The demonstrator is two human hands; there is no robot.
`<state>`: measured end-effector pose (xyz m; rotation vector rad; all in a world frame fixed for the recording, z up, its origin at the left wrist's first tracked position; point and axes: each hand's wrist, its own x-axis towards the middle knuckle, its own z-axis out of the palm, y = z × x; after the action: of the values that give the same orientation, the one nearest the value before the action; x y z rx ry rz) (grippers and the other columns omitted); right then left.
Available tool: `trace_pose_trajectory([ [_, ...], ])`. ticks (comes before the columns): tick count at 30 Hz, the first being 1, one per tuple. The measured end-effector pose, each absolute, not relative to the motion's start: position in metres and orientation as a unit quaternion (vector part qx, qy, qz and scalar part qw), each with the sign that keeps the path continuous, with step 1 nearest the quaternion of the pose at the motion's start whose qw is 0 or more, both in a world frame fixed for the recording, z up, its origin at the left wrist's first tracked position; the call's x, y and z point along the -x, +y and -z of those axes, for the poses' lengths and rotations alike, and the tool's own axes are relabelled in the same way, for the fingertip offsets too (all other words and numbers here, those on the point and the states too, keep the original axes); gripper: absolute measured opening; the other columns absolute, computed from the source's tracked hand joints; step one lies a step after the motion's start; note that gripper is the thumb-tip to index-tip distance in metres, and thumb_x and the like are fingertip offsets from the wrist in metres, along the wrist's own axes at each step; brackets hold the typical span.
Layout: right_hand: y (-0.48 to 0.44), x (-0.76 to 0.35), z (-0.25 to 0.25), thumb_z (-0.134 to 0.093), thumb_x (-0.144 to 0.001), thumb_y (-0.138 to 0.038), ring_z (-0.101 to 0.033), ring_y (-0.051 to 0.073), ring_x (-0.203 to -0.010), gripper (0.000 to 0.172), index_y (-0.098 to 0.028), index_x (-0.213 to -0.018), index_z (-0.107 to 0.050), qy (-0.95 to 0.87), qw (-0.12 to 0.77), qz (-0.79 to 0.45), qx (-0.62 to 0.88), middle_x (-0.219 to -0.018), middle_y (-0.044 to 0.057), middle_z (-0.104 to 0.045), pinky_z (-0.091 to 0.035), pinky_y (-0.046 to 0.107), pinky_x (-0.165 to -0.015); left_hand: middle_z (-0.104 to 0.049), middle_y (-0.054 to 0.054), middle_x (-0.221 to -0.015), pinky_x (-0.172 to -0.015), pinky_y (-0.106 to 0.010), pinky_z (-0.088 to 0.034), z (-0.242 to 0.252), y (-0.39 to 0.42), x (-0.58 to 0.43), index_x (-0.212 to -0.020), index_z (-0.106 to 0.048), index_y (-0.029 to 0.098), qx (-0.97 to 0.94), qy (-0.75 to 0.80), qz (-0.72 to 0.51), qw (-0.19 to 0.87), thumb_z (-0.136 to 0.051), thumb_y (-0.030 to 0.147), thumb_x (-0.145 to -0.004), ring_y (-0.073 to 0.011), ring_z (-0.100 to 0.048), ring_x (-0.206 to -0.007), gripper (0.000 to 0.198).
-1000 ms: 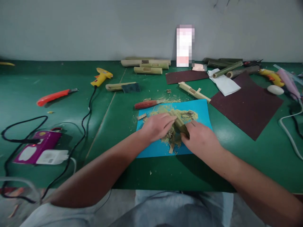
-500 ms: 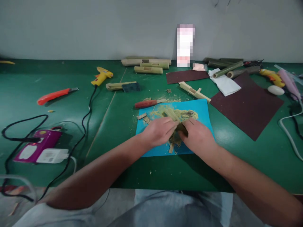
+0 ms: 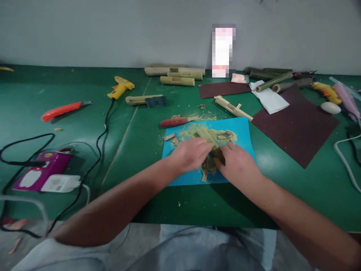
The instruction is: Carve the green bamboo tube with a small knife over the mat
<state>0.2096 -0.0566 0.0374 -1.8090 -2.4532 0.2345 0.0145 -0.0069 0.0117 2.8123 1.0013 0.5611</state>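
Over a blue sheet [image 3: 241,131], a piece of bamboo tube [image 3: 205,133] slants between my two hands. My right hand [image 3: 237,162] is wrapped round its near end, with the thumb underneath. My left hand [image 3: 193,152] is closed, its fingertips pressed together against the bamboo's upper side. Whatever those fingertips pinch is hidden and slightly blurred. Pale shavings and dust [image 3: 225,134] lie around the hands, with a bamboo chip [image 3: 205,175] below them. A red-handled carving knife [image 3: 174,121] rests at the sheet's far left corner.
Cut bamboo tubes [image 3: 177,81] lie by the wall. On the left are a yellow glue gun [image 3: 120,89], an orange cutter [image 3: 63,110] and a purple power strip [image 3: 53,165] with trailing cords. Brown sandpaper sheets [image 3: 299,131] and a white paper [image 3: 270,99] are at right.
The left hand has shifted very slightly along the bamboo; the right hand keeps its grip. The whole view has tilted a little.
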Motion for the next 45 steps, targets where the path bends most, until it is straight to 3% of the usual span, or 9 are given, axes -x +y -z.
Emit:
trace_pose_trajectory([
  [6,-0.059,-0.208,-0.041,-0.055,-0.092,-0.027,-0.062,0.023,-0.086,0.014,-0.017,-0.092,-0.065,-0.803,0.033,-0.083,0.589,-0.093,0.010,-0.067,-0.039,0.033,-0.064,-0.072,-0.011,-0.094,-0.076,-0.034,-0.056,-0.007,0.013,-0.002,-0.111,-0.070,0.012,-0.893,0.370,-0.253,0.027,-0.043,0.026,-0.103,-0.0216,-0.069,-0.089,0.032],
  [13,-0.063,-0.211,-0.052,-0.056,-0.091,-0.031,-0.062,0.023,-0.083,0.017,-0.017,-0.091,-0.066,-0.796,0.029,-0.087,0.598,-0.089,0.010,-0.067,-0.039,0.032,-0.063,-0.073,-0.008,-0.098,-0.081,-0.033,-0.055,-0.007,0.013,-0.002,-0.110,-0.070,0.016,-0.884,0.372,-0.278,0.051,-0.045,0.026,-0.102,-0.0201,-0.069,-0.094,0.028],
  [21,-0.061,-0.210,-0.051,-0.054,-0.092,-0.025,-0.064,0.023,-0.080,0.016,-0.017,-0.091,-0.068,-0.791,0.008,-0.097,0.604,-0.087,0.011,-0.069,-0.040,0.032,-0.063,-0.068,-0.007,-0.084,-0.067,-0.030,-0.051,-0.018,-0.018,-0.020,-0.102,-0.070,0.016,-0.937,0.306,-0.146,0.079,-0.034,0.027,-0.105,-0.0185,-0.064,-0.077,0.038],
  [26,-0.062,-0.209,-0.052,-0.054,-0.092,-0.028,-0.065,0.023,-0.080,0.017,-0.018,-0.090,-0.068,-0.788,0.003,-0.085,0.610,-0.086,0.011,-0.069,-0.040,0.031,-0.061,-0.069,-0.008,-0.088,-0.073,-0.031,-0.052,-0.015,-0.004,-0.013,-0.109,-0.069,0.014,-0.901,0.371,-0.223,0.023,-0.039,0.028,-0.104,-0.0198,-0.065,-0.085,0.034],
  [31,-0.062,-0.209,-0.053,-0.052,-0.093,-0.022,-0.066,0.021,-0.083,0.016,-0.016,-0.092,-0.068,-0.798,-0.004,-0.089,0.595,-0.090,0.010,-0.070,-0.042,0.030,-0.065,-0.065,-0.005,-0.076,-0.059,-0.029,-0.046,-0.018,-0.017,-0.020,-0.089,-0.069,0.015,-0.939,0.303,-0.151,0.057,-0.033,0.025,-0.105,-0.0169,-0.060,-0.067,0.041],
  [35,-0.063,-0.208,-0.054,-0.053,-0.094,-0.027,-0.066,0.022,-0.082,0.019,-0.016,-0.094,-0.068,-0.797,-0.016,-0.084,0.598,-0.089,0.012,-0.070,-0.043,0.030,-0.064,-0.068,-0.007,-0.084,-0.066,-0.030,-0.049,-0.018,-0.015,-0.019,-0.108,-0.070,0.014,-0.912,0.352,-0.205,0.038,-0.039,0.026,-0.104,-0.0192,-0.064,-0.079,0.034],
  [40,-0.063,-0.208,-0.053,-0.050,-0.094,-0.021,-0.065,0.021,-0.082,0.019,-0.016,-0.095,-0.068,-0.800,-0.031,-0.085,0.593,-0.091,0.011,-0.070,-0.042,0.030,-0.065,-0.066,-0.006,-0.081,-0.067,-0.028,-0.049,-0.015,-0.014,-0.018,-0.105,-0.070,0.015,-0.936,0.301,-0.166,0.078,-0.036,0.025,-0.105,-0.0166,-0.063,-0.076,0.035],
  [45,-0.064,-0.207,-0.052,-0.051,-0.094,-0.026,-0.065,0.022,-0.081,0.020,-0.015,-0.095,-0.067,-0.799,-0.029,-0.073,0.596,-0.090,0.012,-0.069,-0.040,0.030,-0.062,-0.069,-0.009,-0.090,-0.072,-0.031,-0.050,-0.015,-0.006,-0.016,-0.111,-0.068,0.013,-0.902,0.367,-0.220,0.053,-0.040,0.027,-0.104,-0.0195,-0.065,-0.085,0.032],
])
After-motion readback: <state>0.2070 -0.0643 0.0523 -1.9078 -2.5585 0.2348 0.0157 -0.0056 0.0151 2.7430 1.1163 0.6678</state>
